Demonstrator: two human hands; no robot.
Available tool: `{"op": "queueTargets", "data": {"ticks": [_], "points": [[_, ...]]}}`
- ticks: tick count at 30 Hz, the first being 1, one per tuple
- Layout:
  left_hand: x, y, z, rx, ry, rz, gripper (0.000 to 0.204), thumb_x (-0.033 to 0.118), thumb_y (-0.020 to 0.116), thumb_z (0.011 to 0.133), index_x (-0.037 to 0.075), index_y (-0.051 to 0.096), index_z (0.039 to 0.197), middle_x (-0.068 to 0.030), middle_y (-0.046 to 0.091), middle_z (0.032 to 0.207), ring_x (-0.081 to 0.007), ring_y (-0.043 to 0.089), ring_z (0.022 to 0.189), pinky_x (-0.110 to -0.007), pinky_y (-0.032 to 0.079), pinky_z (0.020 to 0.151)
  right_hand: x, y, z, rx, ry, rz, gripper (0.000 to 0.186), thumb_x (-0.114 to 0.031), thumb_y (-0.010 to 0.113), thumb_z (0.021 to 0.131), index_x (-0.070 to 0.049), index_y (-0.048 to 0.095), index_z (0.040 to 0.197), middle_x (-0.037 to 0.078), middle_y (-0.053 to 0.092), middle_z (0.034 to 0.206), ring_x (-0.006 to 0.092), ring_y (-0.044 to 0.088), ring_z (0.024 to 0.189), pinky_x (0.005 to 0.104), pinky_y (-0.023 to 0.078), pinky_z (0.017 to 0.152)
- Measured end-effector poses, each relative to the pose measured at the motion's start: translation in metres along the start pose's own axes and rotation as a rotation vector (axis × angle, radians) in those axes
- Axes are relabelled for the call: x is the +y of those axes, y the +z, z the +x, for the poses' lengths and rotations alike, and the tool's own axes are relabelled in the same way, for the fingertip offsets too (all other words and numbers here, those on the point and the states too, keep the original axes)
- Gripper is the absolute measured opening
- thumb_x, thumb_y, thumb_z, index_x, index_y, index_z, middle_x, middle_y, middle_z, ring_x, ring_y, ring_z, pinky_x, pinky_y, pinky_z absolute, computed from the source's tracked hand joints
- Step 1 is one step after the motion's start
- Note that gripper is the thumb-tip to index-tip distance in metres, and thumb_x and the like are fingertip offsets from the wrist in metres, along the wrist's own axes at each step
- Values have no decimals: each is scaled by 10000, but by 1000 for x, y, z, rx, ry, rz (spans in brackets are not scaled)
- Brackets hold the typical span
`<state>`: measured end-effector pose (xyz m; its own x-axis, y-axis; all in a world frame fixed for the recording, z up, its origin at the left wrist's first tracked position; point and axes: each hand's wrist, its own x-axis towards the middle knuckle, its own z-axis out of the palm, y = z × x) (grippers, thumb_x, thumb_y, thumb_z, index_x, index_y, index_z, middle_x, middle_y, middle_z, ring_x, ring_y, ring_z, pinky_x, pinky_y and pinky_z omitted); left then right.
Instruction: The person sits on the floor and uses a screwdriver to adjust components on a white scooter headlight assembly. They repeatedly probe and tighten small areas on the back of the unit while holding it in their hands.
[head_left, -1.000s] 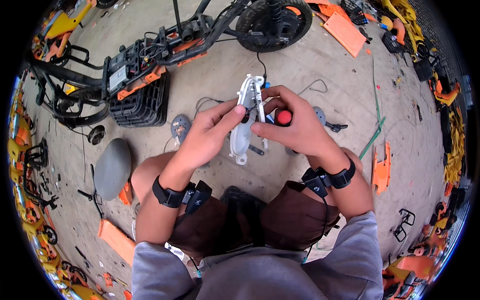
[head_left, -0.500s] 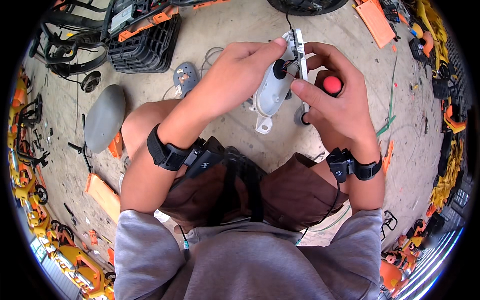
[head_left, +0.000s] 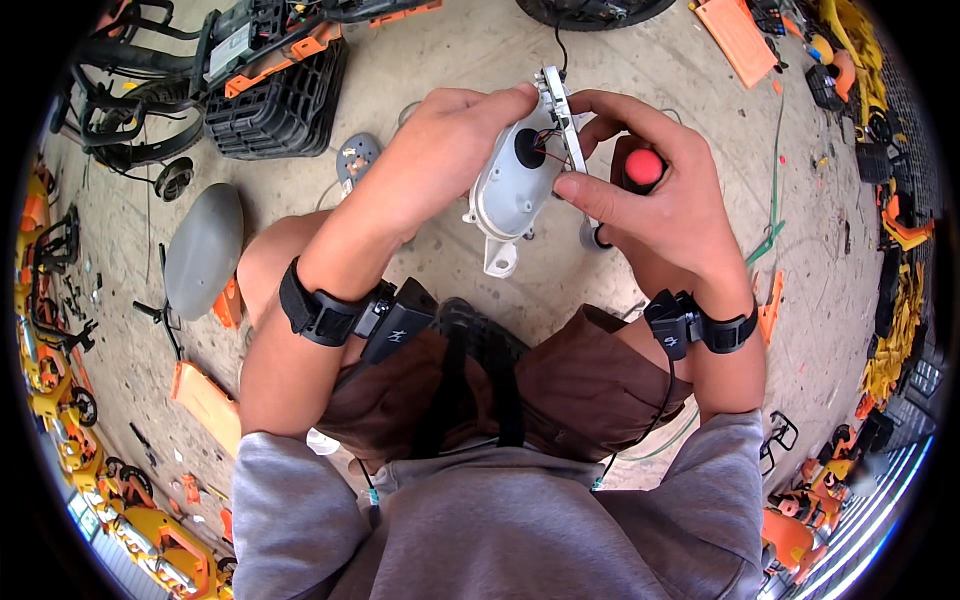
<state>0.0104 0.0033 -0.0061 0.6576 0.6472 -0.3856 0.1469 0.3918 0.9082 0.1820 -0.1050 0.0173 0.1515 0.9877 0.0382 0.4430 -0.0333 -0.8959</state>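
Observation:
My left hand [head_left: 455, 135] is closed around the far left side of a grey-white oval plastic housing [head_left: 515, 190]. Its hollow inside faces up, and a pierced tab sticks out at the near end. Thin wires run from a black round part [head_left: 530, 148] in the housing toward a narrow pale plate [head_left: 573, 135], which stands edge-on at its right. My right hand [head_left: 665, 190] pinches this plate between thumb and fingers. Against the right palm rests a black tool with a red rounded end [head_left: 645, 167]; the rest of the tool is mostly hidden.
A black plastic crate [head_left: 275, 110] and a vehicle frame lie at the far left. A grey oval shell [head_left: 205, 250] is beside my left knee. A wheel [head_left: 600, 10] sits at the far edge, an orange panel [head_left: 735, 40] at far right. Yellow and orange parts line both sides.
Both hands have shifted slightly left with the housing and plate. The plate now leans more, its far end toward the left. The view has moved a little; the grip looks the same.

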Motion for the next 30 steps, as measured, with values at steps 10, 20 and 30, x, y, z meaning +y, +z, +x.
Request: {"op": "queueTargets", "data": {"ticks": [10, 20, 30], "points": [[4, 2, 2, -59, -8, -142, 353, 278, 521, 1018, -8, 621, 1200, -43, 683, 945, -96, 645, 778, -241, 523, 669, -6, -2, 3, -20, 306, 297, 452, -286, 806, 824, 2, 641, 1130, -1, 649, 818, 34, 535, 599, 201, 423, 512], [7, 3, -3, -120, 139, -306, 675, 179, 685, 941, 10, 329, 1489, -155, 640, 1201, -195, 612, 1100, -352, 466, 969, 2, 2, 6, 93, 138, 232, 623, -315, 799, 820, -46, 548, 1323, 22, 583, 841, 84, 537, 753, 254, 467, 686], [2, 4, 0, -202, 262, -152, 530, 42, 667, 929, -49, 437, 1399, -135, 584, 1306, -189, 591, 1169, -328, 491, 999, 8, 2, 1, 191, -128, -173, 757, -343, 847, 736, -81, 548, 1380, 91, 578, 847, 217, 573, 749, 321, 493, 685]]}}
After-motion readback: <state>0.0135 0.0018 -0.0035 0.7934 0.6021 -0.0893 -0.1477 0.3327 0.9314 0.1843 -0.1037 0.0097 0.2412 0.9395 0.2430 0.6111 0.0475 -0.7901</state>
